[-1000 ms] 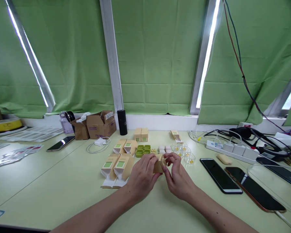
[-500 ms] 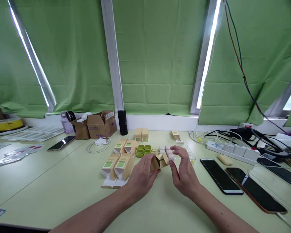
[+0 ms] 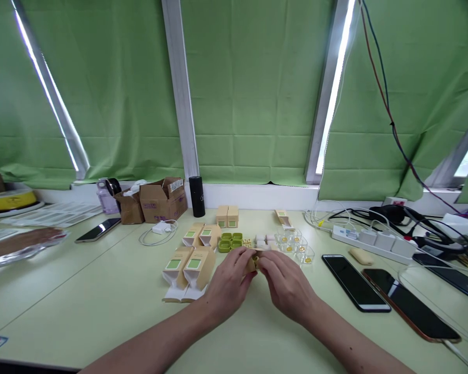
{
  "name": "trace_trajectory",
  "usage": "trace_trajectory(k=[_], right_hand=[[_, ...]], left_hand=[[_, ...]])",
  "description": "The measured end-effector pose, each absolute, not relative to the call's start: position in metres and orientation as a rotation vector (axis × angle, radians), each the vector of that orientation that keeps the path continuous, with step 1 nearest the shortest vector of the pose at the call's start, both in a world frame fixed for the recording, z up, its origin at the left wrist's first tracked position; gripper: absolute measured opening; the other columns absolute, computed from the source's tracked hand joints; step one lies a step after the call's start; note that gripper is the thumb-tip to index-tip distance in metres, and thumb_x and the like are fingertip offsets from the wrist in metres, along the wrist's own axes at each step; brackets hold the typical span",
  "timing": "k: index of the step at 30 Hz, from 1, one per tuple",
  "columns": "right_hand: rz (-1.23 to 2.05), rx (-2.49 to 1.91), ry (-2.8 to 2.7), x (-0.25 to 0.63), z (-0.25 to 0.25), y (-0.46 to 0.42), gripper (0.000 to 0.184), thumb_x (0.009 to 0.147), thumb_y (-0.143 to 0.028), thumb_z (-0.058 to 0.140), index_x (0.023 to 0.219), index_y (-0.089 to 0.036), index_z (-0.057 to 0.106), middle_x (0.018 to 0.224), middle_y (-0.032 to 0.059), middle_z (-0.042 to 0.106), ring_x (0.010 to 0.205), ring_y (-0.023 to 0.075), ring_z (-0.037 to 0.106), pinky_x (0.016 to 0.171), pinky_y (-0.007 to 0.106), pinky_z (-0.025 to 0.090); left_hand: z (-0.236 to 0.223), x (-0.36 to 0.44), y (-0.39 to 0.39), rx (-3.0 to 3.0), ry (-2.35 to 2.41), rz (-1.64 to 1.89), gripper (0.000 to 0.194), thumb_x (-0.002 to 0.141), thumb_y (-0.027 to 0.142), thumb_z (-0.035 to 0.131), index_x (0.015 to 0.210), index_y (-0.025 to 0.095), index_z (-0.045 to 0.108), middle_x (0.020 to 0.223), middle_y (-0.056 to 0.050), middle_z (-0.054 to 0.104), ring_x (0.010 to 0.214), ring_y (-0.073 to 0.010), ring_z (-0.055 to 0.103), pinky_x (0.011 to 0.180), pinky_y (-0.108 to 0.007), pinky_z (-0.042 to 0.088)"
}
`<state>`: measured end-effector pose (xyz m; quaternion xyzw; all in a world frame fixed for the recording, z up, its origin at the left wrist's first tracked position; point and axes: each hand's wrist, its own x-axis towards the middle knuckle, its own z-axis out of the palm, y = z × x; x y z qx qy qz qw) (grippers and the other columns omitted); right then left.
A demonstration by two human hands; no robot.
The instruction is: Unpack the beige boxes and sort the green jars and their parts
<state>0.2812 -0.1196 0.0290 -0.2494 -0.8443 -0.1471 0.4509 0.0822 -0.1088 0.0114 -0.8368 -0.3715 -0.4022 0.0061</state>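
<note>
My left hand [image 3: 229,280] is closed around a small brown cardboard box [image 3: 251,266], mostly hidden by my fingers. Curled over its flap end, my right hand [image 3: 286,280] pinches the same box; something yellowish shows at its opening. Left of my hands stand several brown boxes with green labels, the nearest one [image 3: 198,266] with its white-lined flap spread on the table. Just beyond my hands are green square cups [image 3: 231,242], small yellowish pieces [image 3: 247,242], pale pinkish-white blocks [image 3: 271,243] and clear containers [image 3: 296,243] with yellow bits inside.
Two closed boxes [image 3: 227,216] and an open one [image 3: 284,218] stand farther back, near a black cylinder [image 3: 197,196]. Phones [image 3: 355,283] and a power strip [image 3: 374,244] with cables lie right. At far left another person's hand [image 3: 27,240] is over a plastic bag.
My right hand has moved left and closed onto the box's flap end, uncovering the clear containers. Another person's hand has come in at the far left.
</note>
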Motion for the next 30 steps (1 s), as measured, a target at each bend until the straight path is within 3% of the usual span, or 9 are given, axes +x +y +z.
trace_trajectory(k=[7, 14, 20, 26, 30], right_hand=[[-0.083, -0.892, -1.85, 0.296, 0.025, -0.103, 0.021, 0.102, -0.013, 0.039, 0.115, -0.023, 0.053, 0.103, 0.0094, 0.065, 0.09, 0.0224, 0.065, 0.076, 0.036, 0.056], [0.155, -0.999, -1.791, 0.299, 0.013, -0.094, 0.026, 0.102, -0.019, 0.039, 0.121, -0.024, 0.055, 0.112, 0.01, 0.068, 0.095, 0.0225, 0.067, 0.082, 0.038, 0.058], [0.173, -0.963, -1.889, 0.294, 0.009, -0.097, 0.032, 0.102, -0.019, 0.042, 0.131, -0.026, 0.054, 0.112, 0.0082, 0.071, 0.102, 0.0236, 0.067, 0.091, 0.042, 0.056], [0.193, -0.985, -1.863, 0.292, 0.012, -0.1, 0.025, 0.101, -0.018, 0.042, 0.121, -0.024, 0.057, 0.092, 0.005, 0.067, 0.086, 0.0219, 0.065, 0.08, 0.039, 0.056], [0.152, -0.944, -1.945, 0.293, 0.016, -0.104, 0.024, 0.094, -0.012, 0.051, 0.113, -0.024, 0.058, 0.096, 0.0062, 0.067, 0.091, 0.0242, 0.064, 0.082, 0.042, 0.055]], left_hand=[[0.014, 0.081, -0.109, -2.674, -1.314, -1.368, 0.059, 0.096, 0.019, 0.061, 0.151, 0.031, 0.041, 0.143, -0.009, 0.058, 0.134, -0.0272, 0.056, 0.111, -0.051, 0.052], [0.011, 0.082, -0.106, -2.732, -1.472, -1.478, 0.06, 0.095, 0.023, 0.062, 0.151, 0.032, 0.043, 0.146, -0.009, 0.056, 0.133, -0.0273, 0.057, 0.108, -0.05, 0.054], [0.013, 0.082, -0.106, -2.74, -1.517, -1.501, 0.06, 0.094, 0.024, 0.062, 0.15, 0.03, 0.044, 0.146, -0.009, 0.056, 0.133, -0.0273, 0.057, 0.108, -0.049, 0.054], [0.009, 0.081, -0.104, -2.739, -1.496, -1.528, 0.061, 0.094, 0.023, 0.063, 0.151, 0.03, 0.044, 0.145, -0.01, 0.057, 0.132, -0.0278, 0.058, 0.105, -0.048, 0.057], [0.003, 0.081, -0.101, -2.712, -1.471, -1.598, 0.063, 0.092, 0.019, 0.065, 0.151, 0.031, 0.046, 0.144, -0.01, 0.057, 0.131, -0.0272, 0.059, 0.101, -0.045, 0.059]])
